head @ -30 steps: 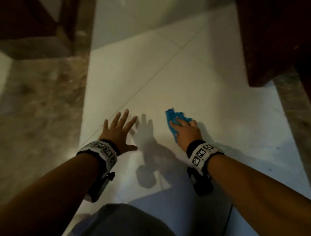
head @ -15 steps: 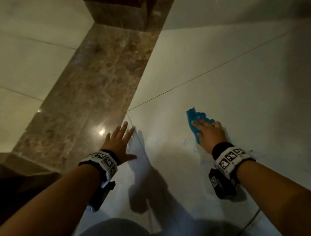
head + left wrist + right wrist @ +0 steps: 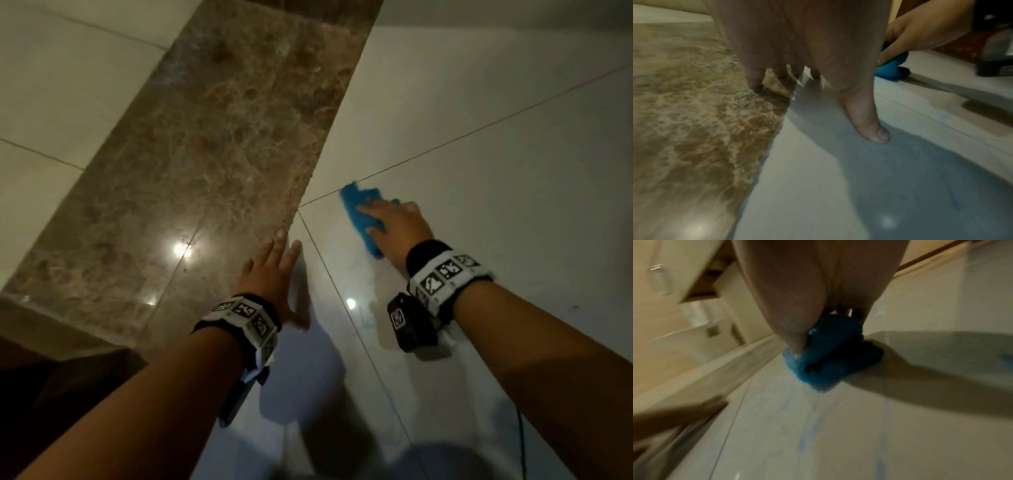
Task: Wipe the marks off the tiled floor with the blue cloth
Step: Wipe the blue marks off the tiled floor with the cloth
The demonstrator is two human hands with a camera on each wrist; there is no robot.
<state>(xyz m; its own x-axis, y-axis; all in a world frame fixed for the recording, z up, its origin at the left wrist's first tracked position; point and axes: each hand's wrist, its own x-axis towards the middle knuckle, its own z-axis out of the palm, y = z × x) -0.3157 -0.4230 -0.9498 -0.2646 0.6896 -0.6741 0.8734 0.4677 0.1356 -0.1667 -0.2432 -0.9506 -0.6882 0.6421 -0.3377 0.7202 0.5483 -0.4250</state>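
Observation:
The blue cloth (image 3: pixel 359 209) lies bunched on the white tiled floor (image 3: pixel 513 192), its far end touching a grout line. My right hand (image 3: pixel 390 219) grips it and presses it down; in the right wrist view the thumb (image 3: pixel 795 337) digs into the side of the blue cloth (image 3: pixel 830 356) with the fingers over its top. Faint blue marks (image 3: pixel 368 320) streak the tile behind that hand, and the blue marks (image 3: pixel 803 443) also show in the right wrist view. My left hand (image 3: pixel 277 263) lies flat on the floor, fingers straight, at the marble border's edge.
A glossy brown marble strip (image 3: pixel 222 144) runs diagonally on the left, with pale tiles (image 3: pixel 51 85) beyond it. Dark furniture (image 3: pixel 51 383) sits at the lower left. A thin black cable (image 3: pixel 522 445) trails at the lower right. My knee (image 3: pixel 308 476) is at the bottom edge.
My right hand has pushed the cloth forward until it reaches the grout line. The head view has swung left. My left hand stays flat near the marble edge.

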